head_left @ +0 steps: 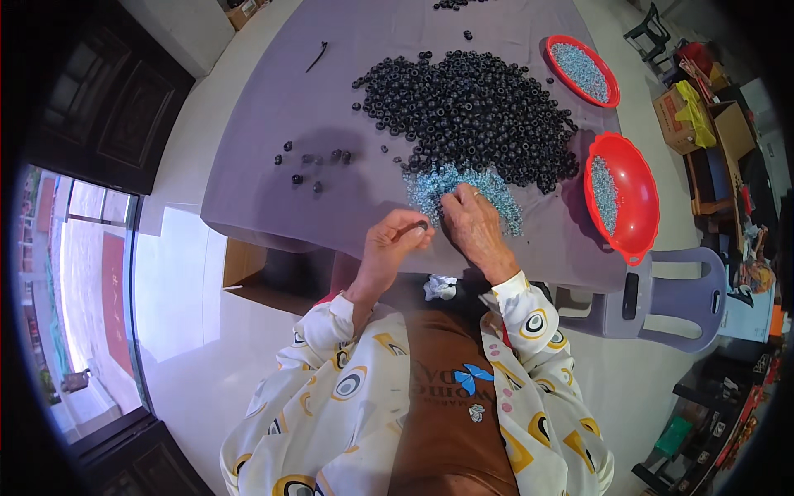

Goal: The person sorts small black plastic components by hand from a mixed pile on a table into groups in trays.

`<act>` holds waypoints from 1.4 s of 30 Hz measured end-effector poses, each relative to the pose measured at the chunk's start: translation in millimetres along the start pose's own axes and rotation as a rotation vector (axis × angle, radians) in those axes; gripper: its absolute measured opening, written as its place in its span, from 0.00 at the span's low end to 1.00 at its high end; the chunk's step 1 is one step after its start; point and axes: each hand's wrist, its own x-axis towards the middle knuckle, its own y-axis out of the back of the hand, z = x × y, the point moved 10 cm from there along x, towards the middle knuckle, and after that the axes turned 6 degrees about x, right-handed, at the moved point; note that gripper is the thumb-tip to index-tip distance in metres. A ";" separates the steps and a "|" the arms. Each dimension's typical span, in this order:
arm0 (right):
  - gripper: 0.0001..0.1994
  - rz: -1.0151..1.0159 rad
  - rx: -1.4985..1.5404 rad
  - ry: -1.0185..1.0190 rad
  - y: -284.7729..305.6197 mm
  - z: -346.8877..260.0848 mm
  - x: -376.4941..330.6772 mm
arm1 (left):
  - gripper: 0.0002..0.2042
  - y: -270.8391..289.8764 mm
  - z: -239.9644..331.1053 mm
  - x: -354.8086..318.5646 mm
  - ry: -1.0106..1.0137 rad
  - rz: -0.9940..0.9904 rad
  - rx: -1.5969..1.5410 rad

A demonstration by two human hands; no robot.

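My left hand (397, 240) is raised at the table's near edge and pinches a small black bead (422, 225) between thumb and fingertips. Close beside it, my right hand (474, 225) dips its closed fingertips into a small heap of light-blue glassy beads (500, 192); whatever they grip is hidden. Directly behind that heap spreads a large pile of black round beads (471, 107), many with a visible hole. Several loose black beads (298, 178) lie to the left on the purple-grey tablecloth (248, 165).
On the table's right side stand a deep red scalloped bowl (641, 198) partly filled with blue beads and a smaller red dish (579, 73) full of them. A thin dark strip (316, 57) lies far left. Beyond the right edge is a grey plastic chair (682, 298); an open cardboard box (248, 269) sits below left.
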 end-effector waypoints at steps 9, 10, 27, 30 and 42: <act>0.07 -0.054 -0.039 -0.021 1.8 2.8 -4.1 | 0.11 -7.7 58.6 -15.9 -0.470 0.174 0.693; 0.07 -0.064 -0.039 -0.033 -0.2 5.7 -3.6 | 0.11 -9.4 58.2 -16.0 -0.471 0.173 0.690; 0.05 -0.040 -0.059 0.025 5.9 0.6 0.3 | 0.09 0.5 36.0 -10.2 -0.310 0.174 0.597; 0.05 -0.076 -0.047 -0.041 2.7 7.9 -2.4 | 0.08 9.6 23.0 -7.7 -0.253 0.193 0.476; 0.07 -0.035 0.084 -0.010 -0.5 -3.6 -2.0 | 0.07 14.1 14.7 -7.4 -0.238 0.172 0.458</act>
